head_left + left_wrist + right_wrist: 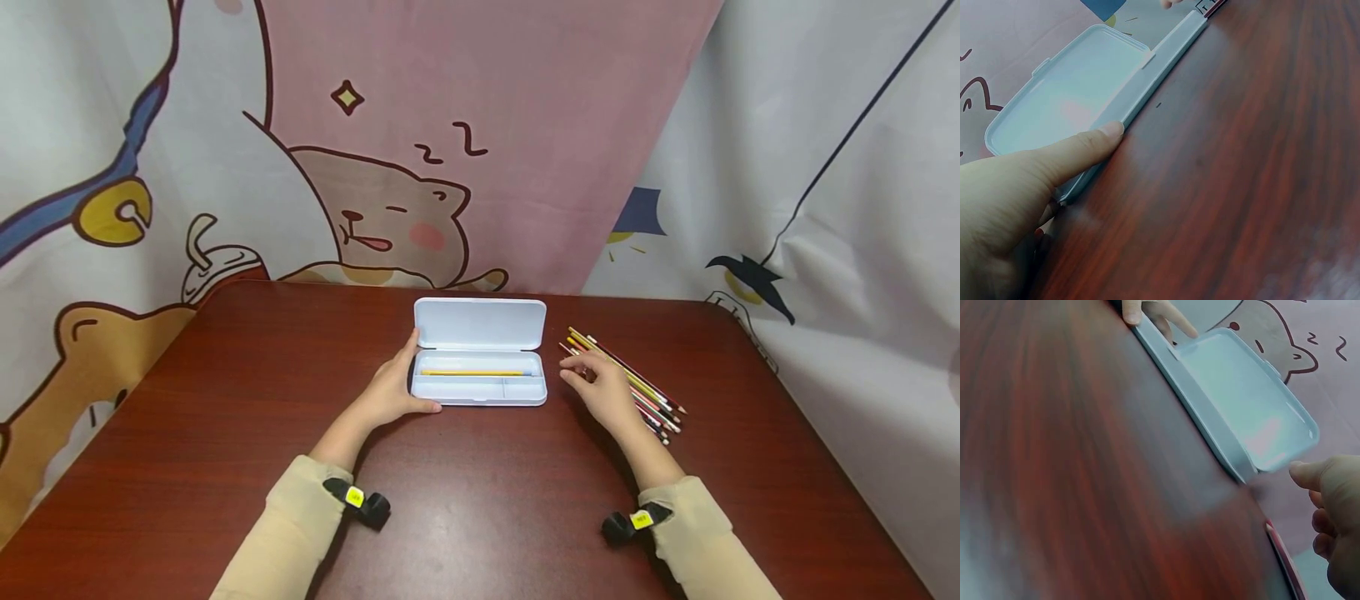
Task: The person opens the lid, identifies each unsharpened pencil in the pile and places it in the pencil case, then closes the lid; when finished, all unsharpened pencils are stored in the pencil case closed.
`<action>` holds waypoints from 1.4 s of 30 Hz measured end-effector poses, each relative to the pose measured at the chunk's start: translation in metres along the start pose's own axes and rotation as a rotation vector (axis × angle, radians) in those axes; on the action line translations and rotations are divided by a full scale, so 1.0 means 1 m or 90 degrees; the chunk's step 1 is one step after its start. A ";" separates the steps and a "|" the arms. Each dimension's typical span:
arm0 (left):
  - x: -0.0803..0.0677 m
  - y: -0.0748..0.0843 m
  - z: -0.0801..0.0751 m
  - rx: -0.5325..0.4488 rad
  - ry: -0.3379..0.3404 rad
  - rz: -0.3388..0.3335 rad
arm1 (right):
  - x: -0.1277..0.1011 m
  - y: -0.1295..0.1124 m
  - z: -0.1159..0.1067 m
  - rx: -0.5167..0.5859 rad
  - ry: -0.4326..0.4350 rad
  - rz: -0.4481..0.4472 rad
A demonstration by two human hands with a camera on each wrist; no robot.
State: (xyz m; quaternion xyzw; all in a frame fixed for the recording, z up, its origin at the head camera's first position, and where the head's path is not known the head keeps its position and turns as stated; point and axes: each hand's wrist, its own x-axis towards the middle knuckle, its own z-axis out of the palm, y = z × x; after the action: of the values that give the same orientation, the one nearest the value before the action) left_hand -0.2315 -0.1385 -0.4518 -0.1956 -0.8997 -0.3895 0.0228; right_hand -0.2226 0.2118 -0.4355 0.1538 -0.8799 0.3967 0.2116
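From my remote post, I note the left hand [386, 390], thumb and fingers spread, gripping the left end of the pencil case [480, 325], the right hand [603, 392], loosely curled, by pencils [652, 398] right of it.

From my end, the head view comes through bright and mostly crisp, under soft light that seems to fall from above. A pale sheen spreads over the near part of the table [457, 542], and dark shadows lie along the inner sides of the left sleeve [288, 533] and right sleeve [705, 533]. Gentle shading follows the folds of the curtain [862, 125]. My 2 wrist views look dimmer and cooler; whitish-pink glare sits on the lid [1085, 81] in both. There the wood grain appears smeared, with a bright patch in 1 lower corner of each.
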 end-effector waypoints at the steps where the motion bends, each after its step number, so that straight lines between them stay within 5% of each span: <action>1: 0.000 0.000 0.000 -0.001 -0.001 -0.004 | -0.001 0.001 -0.004 -0.005 0.007 0.000; 24: 0.000 -0.003 0.003 -0.007 -0.005 0.006 | -0.040 0.046 -0.087 -0.125 0.039 0.038; 42: -0.001 0.000 0.000 -0.008 -0.006 0.003 | -0.057 0.074 -0.115 -0.199 -0.003 0.103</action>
State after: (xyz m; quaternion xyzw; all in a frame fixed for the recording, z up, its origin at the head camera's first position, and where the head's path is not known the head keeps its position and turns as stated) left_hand -0.2308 -0.1393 -0.4521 -0.1994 -0.8969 -0.3944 0.0182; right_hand -0.1772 0.3524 -0.4415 0.0488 -0.9408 0.2703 0.1985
